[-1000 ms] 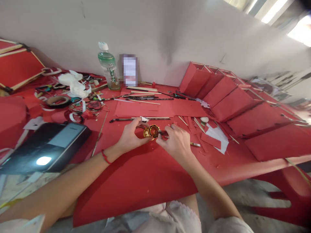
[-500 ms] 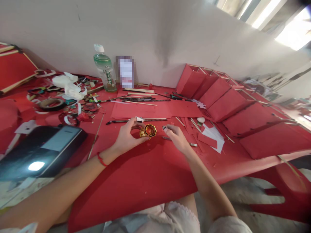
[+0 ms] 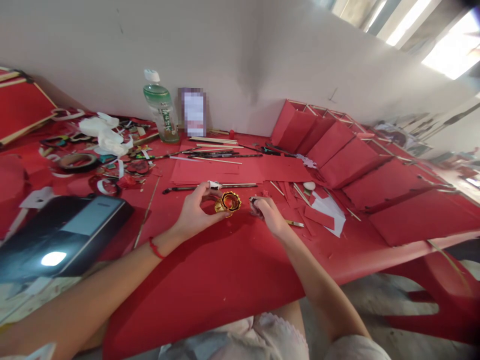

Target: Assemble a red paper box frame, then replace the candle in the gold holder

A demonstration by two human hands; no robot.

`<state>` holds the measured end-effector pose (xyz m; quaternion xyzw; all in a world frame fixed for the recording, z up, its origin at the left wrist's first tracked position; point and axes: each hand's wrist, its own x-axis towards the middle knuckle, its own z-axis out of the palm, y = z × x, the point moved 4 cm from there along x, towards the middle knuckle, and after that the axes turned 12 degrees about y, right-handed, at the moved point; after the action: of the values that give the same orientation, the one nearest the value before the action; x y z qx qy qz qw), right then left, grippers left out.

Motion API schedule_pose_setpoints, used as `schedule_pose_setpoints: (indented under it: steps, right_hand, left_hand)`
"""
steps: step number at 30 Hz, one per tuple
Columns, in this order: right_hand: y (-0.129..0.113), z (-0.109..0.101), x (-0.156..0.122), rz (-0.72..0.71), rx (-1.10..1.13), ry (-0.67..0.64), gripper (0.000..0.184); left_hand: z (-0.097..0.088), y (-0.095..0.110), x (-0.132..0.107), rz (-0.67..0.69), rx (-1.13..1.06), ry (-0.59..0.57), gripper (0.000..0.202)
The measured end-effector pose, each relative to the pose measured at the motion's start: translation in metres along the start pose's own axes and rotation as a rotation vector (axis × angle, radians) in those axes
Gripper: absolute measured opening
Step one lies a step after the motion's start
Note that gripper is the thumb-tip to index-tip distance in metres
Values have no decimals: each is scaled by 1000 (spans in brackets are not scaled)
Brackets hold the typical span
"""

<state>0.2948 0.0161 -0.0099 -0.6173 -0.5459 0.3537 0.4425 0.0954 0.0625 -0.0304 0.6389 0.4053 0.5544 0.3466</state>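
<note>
My left hand (image 3: 195, 210), with something white wrapped on a finger, is closed around a small gold cup (image 3: 229, 202) with a scalloped rim. The cup's mouth faces up and toward me, and reddish colour shows inside. Just to the right, my right hand (image 3: 268, 212) has its fingers curled and pressed together; a small dark bit shows at the fingertips, too small to name. A gap separates that hand from the cup. Beyond both hands lies a dark thin stick (image 3: 210, 188), and under the right hand a metal-ended tool (image 3: 295, 223) partly shows.
Red paper boxes with stick frames (image 3: 382, 185) line the right side. A bottle (image 3: 162, 112) and a propped phone (image 3: 193, 112) stand by the wall. At left are a black device (image 3: 86, 230), a tape roll (image 3: 78, 162) and scraps. Red paper sheets (image 3: 217, 171) lie behind the hands.
My right hand's fingers have curled further in and turned downward. The left hand and gold cup have stayed almost in place.
</note>
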Motion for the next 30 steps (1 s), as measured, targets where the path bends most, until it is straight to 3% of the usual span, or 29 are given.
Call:
schedule_pose_setpoints:
  steps: [9, 15, 23, 30]
  right_hand:
    - [-2, -4, -4, -70, -130, 66, 24]
    - [-20, -2, -15, -123, -460, 161, 28]
    - [-35, 5, -25, -274, -897, 228, 17]
    - [-40, 6, -27, -323, -970, 272, 23]
  left_hand:
    - [-1, 3, -2, 20, 54, -33, 68]
    - [-2, 3, -2, 70, 79, -23, 61]
    - [-5, 13, -5, 117, 177, 24, 51]
    - [-6, 8, -7, 128, 197, 51, 52]
